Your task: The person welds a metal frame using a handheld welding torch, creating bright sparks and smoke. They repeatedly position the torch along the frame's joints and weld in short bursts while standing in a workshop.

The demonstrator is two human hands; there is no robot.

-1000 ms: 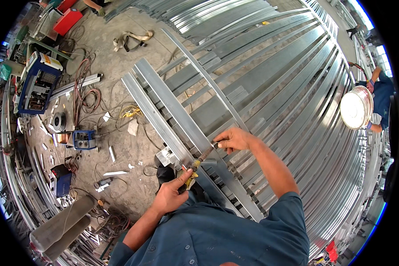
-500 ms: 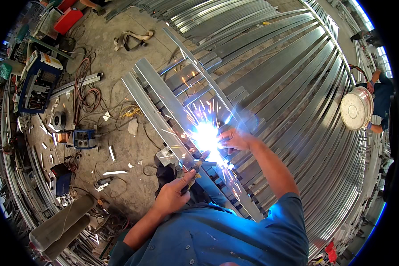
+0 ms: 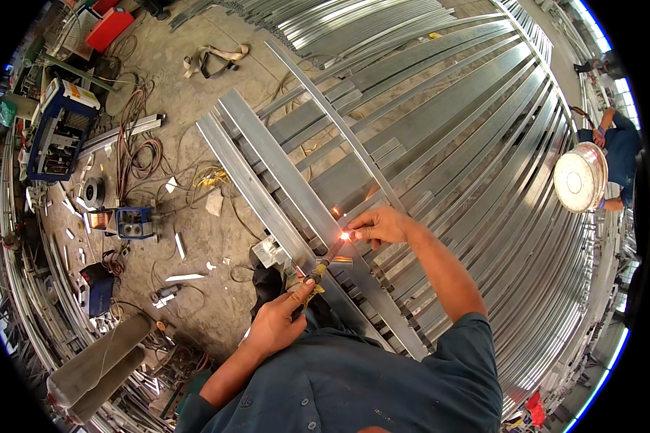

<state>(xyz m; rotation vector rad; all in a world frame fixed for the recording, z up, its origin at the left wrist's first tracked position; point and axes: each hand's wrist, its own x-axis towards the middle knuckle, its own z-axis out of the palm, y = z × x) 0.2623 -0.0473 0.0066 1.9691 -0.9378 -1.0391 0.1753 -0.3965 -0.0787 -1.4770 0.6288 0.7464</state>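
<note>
The left hand [image 3: 276, 323] is wrapped tight around the handle of a welding electrode holder [image 3: 312, 274], its rod angled up and to the right, the tip glowing orange right at a joint on the long galvanised steel channel [image 3: 267, 184]. The right hand [image 3: 383, 225] sits just beside that glowing tip, fingers pinched closed on what looks like a thin metal strip [image 3: 339, 126] crossing the channel, though the glare makes the exact grip hard to read. The channel runs diagonally across a wide stack of steel sections [image 3: 469, 144], near the stack's left edge. Off that edge, on the concrete floor [image 3: 195, 79], coiled cables [image 3: 133, 155] and a blue welding machine [image 3: 56, 133] sit well apart. At the stack's far right edge another person [image 3: 617, 155] bends beside a round white hat [image 3: 579, 177].
</note>
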